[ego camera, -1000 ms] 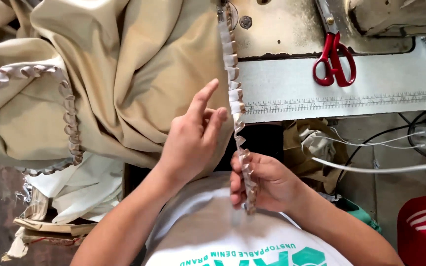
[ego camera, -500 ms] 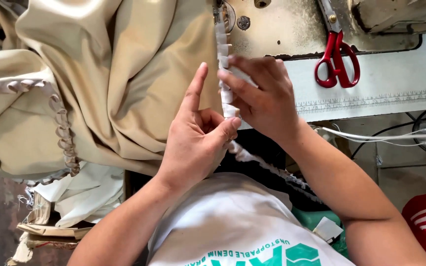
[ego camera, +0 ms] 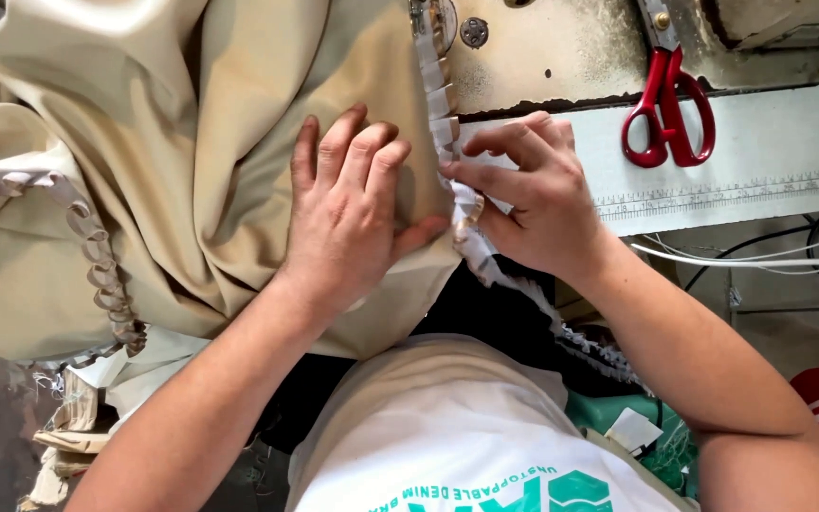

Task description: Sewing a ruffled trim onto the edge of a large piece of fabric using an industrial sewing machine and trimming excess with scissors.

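Matt beige cloth — pleated woven trim; glossy red plastic scissor handles.

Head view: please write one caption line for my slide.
Left hand flat on beige fabric; right hand pinches pleated trim.

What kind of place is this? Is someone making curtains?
Probably a sewing workshop. A sewing machine bed holds red scissors, and both hands, left and right, press beige cloth and pleated trim. Whether it's curtains, I can't tell.
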